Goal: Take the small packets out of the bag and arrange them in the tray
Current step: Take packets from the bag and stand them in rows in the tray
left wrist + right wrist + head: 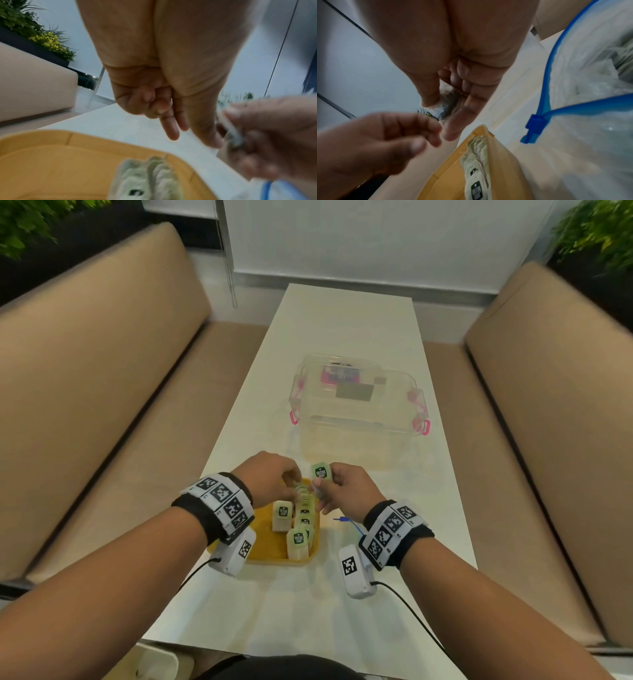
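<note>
A yellow tray [263, 546] sits on the white table near me, with several pale green packets [297, 539] standing upright in it. My right hand [318, 486] pinches one green packet [321, 472] and holds it upright just past the tray's far right corner. In the right wrist view this packet [441, 108] sits between thumb and fingers. My left hand [294, 481] hovers over the tray's far end, fingers loosely curled and holding nothing. The clear zip bag [590, 135] with a blue slider [534, 128] lies right of the tray, more packets dimly visible inside.
A clear plastic box [356, 409] with pink latches stands further back on the table. Tan padded benches [102, 405] run along both sides. The bag's blue edge [344, 520] shows beside my right wrist. Plants stand behind the benches.
</note>
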Available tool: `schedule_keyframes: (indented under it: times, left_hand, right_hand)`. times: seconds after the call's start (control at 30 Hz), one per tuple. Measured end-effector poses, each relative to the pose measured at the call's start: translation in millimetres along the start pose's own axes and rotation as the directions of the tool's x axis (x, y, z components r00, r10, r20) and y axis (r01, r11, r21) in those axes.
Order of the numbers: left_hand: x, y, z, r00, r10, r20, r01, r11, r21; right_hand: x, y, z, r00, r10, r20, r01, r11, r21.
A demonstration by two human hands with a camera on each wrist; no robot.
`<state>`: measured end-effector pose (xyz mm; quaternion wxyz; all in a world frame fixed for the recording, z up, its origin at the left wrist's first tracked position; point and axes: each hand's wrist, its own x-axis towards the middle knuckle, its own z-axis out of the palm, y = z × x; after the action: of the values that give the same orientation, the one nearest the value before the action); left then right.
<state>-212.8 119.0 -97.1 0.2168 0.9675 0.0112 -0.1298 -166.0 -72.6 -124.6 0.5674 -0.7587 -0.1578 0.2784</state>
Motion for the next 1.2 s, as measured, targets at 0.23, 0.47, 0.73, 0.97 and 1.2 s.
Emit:
schedule_keyframes:
  times: [0.23,0.47,0.73,0.97,1.2]
  left_hand:
    - [-9.6,20.2,-16.9,0.966,0.078,-0.247,-0.098,0.993,-0.069]
    - [-20.2,9.7,-10.1,0.977,-0.009,-0.213,0.003,1.0,-0.025]
    - [-12.5,-10.2,25.7,0.934,-0.218,0.282,0.101,0.921,0.377]
    - [12.8,-4.4,38.6,0.96,-0.226,0.164,0.138,0.896,0.421]
    - [10.6,-2.8,38.6,0.974,-0.212,0.085,0.171,0.923,0.345]
  right_hand:
    - [3.5,1.8,11.0,1.0,-0.004,-0.002,0.004,0.999,-0.039]
    - [1.4,8.9,11.0,0.995,-0.049,-0.082,0.025,0.962,-0.273]
    - [-6.6,23.9,11.6,0.994,0.111,-0.022,-0.103,0.803,-0.588]
    - [-7.5,28.1,22.0,0.987,0.153,-0.038,-0.153,0.872,-0.466]
    - [-12.7,25.6,14.7,0.989,0.135,-0.067,-0.151,0.902,-0.404]
